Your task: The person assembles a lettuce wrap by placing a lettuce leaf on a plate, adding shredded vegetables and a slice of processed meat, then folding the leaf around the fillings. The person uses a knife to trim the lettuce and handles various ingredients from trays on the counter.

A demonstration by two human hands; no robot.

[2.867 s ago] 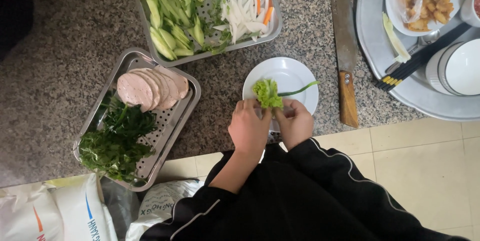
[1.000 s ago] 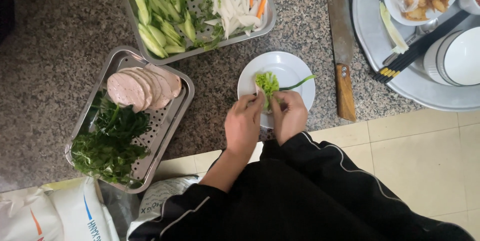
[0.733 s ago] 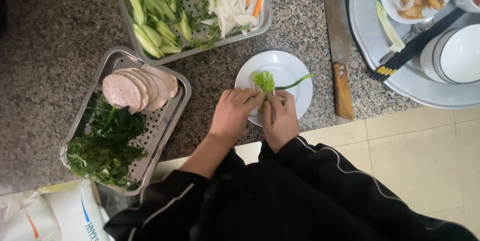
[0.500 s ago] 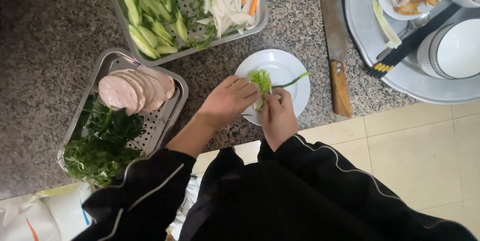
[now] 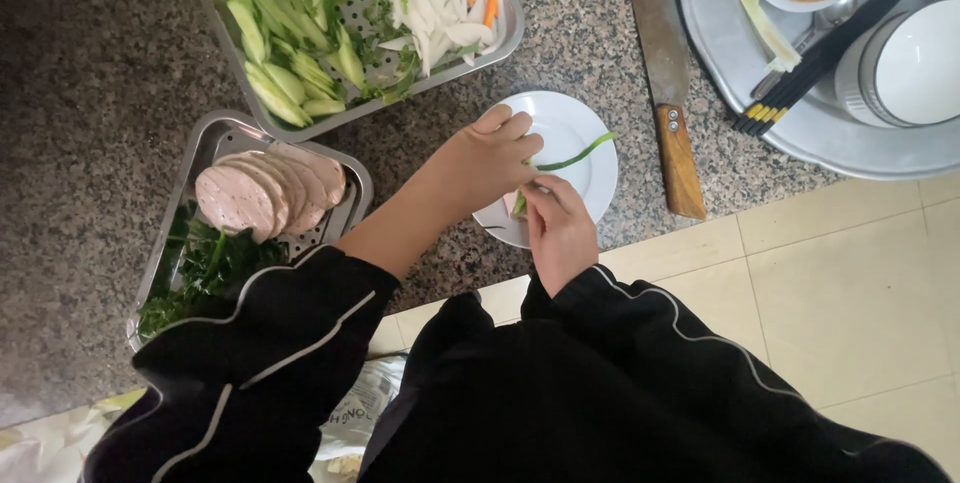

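So the little green leafy bundle [image 5: 521, 205] sits over the near edge of the white plate [image 5: 580, 158], pinched between both hands. The right hand [image 5: 558, 231] is curled around its lower end, and the left hand [image 5: 487, 158] is closed over the top, fingers bent down onto it. A long green stalk [image 5: 575, 156] trails out from the bundle across the plate, loose at its far end.

My worry is that the stalk looks thin, so pulling hard could snap it, and if either grip slackens the bundle could fall open. The plate also overhangs the counter edge a bit on the near side, so pressing down there could tip it.

Just right of the plate lies a big knife [image 5: 662, 73] with a wooden handle, easy to bump. Left of the plate is a steel tray [image 5: 200, 158] with sliced sausage [image 5: 265, 193] and herbs, and beyond the plate a tray of cut vegetables [image 5: 350, 23]
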